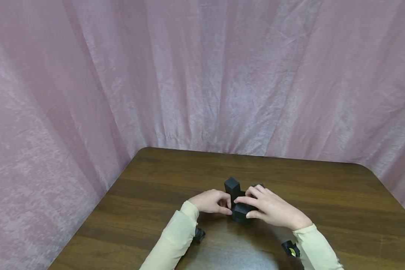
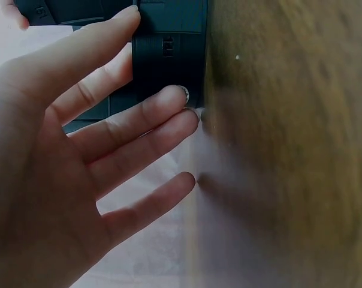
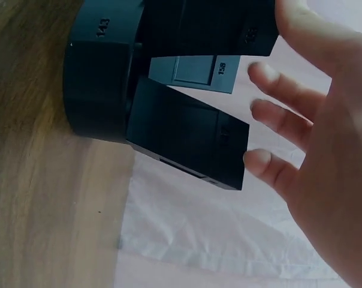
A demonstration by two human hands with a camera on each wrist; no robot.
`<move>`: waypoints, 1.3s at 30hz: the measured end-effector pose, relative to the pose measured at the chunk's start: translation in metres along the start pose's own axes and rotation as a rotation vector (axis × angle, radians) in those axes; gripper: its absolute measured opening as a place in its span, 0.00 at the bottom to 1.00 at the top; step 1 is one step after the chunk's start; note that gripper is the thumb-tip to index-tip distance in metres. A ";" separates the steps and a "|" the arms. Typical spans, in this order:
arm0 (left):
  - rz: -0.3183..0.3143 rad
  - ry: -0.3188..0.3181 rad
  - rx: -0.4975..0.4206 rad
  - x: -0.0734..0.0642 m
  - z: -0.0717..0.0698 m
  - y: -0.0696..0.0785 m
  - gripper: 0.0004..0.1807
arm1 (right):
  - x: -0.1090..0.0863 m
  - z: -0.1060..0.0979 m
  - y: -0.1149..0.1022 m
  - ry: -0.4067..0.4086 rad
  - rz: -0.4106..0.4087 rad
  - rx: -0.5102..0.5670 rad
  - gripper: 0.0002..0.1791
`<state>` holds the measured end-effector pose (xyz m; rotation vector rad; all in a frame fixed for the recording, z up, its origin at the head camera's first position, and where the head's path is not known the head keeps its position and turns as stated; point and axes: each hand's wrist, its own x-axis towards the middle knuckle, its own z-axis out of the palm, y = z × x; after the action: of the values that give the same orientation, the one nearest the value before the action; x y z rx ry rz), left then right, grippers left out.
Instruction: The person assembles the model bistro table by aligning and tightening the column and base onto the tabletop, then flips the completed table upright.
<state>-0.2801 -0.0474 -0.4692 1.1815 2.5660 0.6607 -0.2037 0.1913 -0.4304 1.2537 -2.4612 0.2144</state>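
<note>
A black assembly stands on the table, with a round base [image 3: 100, 75] marked 143 and several numbered blocks rising from it. One upright block [image 1: 232, 186] stands at its left in the head view; another slanted block [image 3: 190, 135] leans outward in the right wrist view. My left hand [image 1: 210, 201] holds the base's left side, thumb at its edge and index fingertip hidden behind it; the other fingers reach out loosely. From above, my right hand [image 1: 275, 207] pinches a dark block [image 3: 211, 27] by its end, its index fingertip hidden in the right wrist view.
The assembly sits on a brown wooden table [image 1: 162, 168] with rounded far corners. Pink curtains [image 1: 202, 75] hang behind and to the left of it. Small dark wrist devices [image 1: 199, 235] are by both forearms.
</note>
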 end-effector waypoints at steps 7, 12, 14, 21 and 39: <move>0.004 -0.005 -0.021 -0.001 0.001 0.000 0.07 | -0.003 -0.010 0.001 -0.181 0.151 0.249 0.28; 0.024 -0.017 -0.020 0.000 0.000 0.000 0.06 | -0.007 -0.017 0.006 -0.300 0.270 0.365 0.23; 0.032 -0.021 -0.014 0.001 -0.001 -0.001 0.06 | -0.009 -0.017 0.009 -0.339 0.288 0.389 0.17; 0.064 -0.048 -0.010 0.001 -0.001 -0.004 0.07 | -0.016 -0.005 0.020 -0.430 0.267 0.440 0.13; 0.057 -0.074 0.017 -0.001 0.001 -0.005 0.09 | -0.020 0.013 0.032 -0.459 0.231 0.541 0.08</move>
<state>-0.2821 -0.0509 -0.4723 1.2644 2.4902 0.5974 -0.2219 0.2211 -0.4492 1.3289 -3.0804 0.7748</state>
